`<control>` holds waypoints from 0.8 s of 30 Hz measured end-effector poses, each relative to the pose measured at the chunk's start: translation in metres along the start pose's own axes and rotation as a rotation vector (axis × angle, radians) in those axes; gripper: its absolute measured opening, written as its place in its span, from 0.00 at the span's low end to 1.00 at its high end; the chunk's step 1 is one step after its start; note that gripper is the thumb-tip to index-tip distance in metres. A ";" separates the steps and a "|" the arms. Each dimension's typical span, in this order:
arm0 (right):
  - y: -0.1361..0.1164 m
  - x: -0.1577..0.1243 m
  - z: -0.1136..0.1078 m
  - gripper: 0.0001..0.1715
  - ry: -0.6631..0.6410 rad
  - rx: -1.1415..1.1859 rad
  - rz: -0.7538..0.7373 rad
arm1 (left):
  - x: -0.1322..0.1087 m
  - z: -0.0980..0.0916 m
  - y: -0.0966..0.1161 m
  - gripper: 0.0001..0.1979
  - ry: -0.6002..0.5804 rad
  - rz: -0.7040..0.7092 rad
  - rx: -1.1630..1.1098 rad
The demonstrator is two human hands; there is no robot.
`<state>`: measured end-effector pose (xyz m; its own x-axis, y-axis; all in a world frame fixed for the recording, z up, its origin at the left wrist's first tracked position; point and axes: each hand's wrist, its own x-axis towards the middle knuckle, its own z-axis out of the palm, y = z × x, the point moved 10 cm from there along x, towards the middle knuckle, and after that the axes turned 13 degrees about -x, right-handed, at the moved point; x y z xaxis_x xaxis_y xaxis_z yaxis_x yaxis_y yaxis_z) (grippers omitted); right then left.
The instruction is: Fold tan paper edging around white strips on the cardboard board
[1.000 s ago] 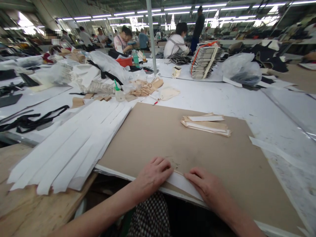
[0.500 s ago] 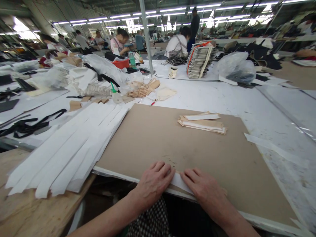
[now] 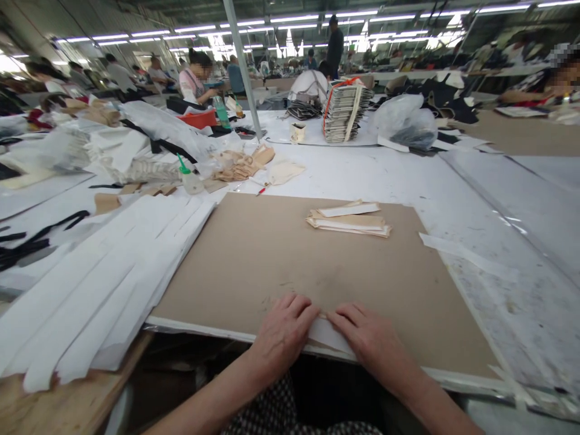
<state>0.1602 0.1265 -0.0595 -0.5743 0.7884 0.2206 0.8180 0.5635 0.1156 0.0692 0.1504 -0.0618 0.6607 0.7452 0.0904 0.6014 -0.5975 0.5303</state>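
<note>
My left hand [image 3: 283,331] and my right hand [image 3: 365,335] lie side by side at the near edge of a brown cardboard sheet [image 3: 254,254]. Both press down with fingers together on a small white-and-tan flat piece [image 3: 327,331] that shows between them; most of it is hidden under the hands. Farther up the cardboard sits a small stack of similar tan and white pieces [image 3: 348,219], out of reach of either hand.
Long white paper strips [image 3: 104,272] fan out on the left over a wooden edge. A glue bottle with a green tip [image 3: 189,176] and tan cut pieces [image 3: 240,164] lie beyond. A tied stack [image 3: 344,112] and plastic bag [image 3: 401,124] stand farther back. Other people work at distant tables.
My two hands have drawn closer together over the small piece, and the view has shifted to the right and slightly down. The stack on the cardboard has not moved.
</note>
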 end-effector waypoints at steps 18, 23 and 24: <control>0.022 -0.039 -0.001 0.21 -0.031 -0.009 0.019 | 0.009 0.021 0.034 0.12 -0.111 0.120 0.063; 0.026 -0.040 -0.002 0.22 -0.012 0.041 0.067 | 0.018 0.037 0.051 0.10 -0.101 0.149 0.058; 0.028 -0.041 -0.002 0.22 -0.003 0.058 0.087 | 0.019 0.038 0.054 0.10 -0.098 0.158 0.062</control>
<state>0.2071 0.1097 -0.0629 -0.5012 0.8357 0.2246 0.8616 0.5059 0.0402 0.1308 0.1214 -0.0634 0.7877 0.6102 0.0845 0.5112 -0.7240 0.4631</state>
